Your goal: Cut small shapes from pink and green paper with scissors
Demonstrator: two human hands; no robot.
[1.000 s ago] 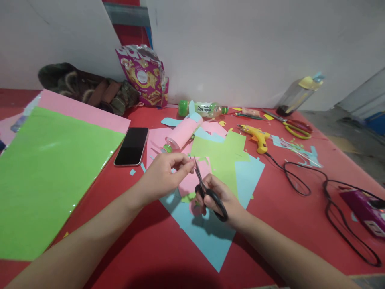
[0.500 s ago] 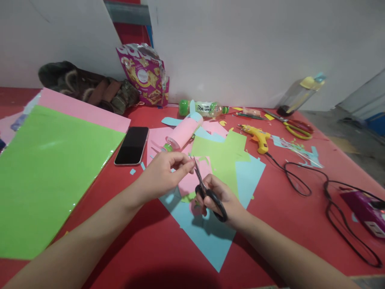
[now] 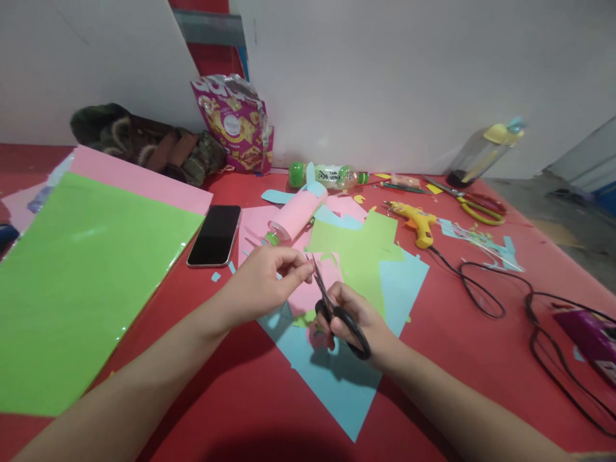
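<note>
left hand (image 3: 269, 279): grip pinched, contents unclear | right hand (image 3: 362, 316): grip around scissors (image 3: 326, 293) | change: poses near-identical; work seems barely advanced

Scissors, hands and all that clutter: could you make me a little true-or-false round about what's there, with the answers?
1. The right hand holds the black-handled scissors. True.
2. The left hand grips the phone. False: the left hand is beside the scissors' tips, and the phone lies on the red table.
3. The yellow glue gun has a black cable. True.
4. The snack bag lies flat. False: the snack bag stands up at the back of the table.
5. The pink-wrapped bottle lies on its side. True.
</note>
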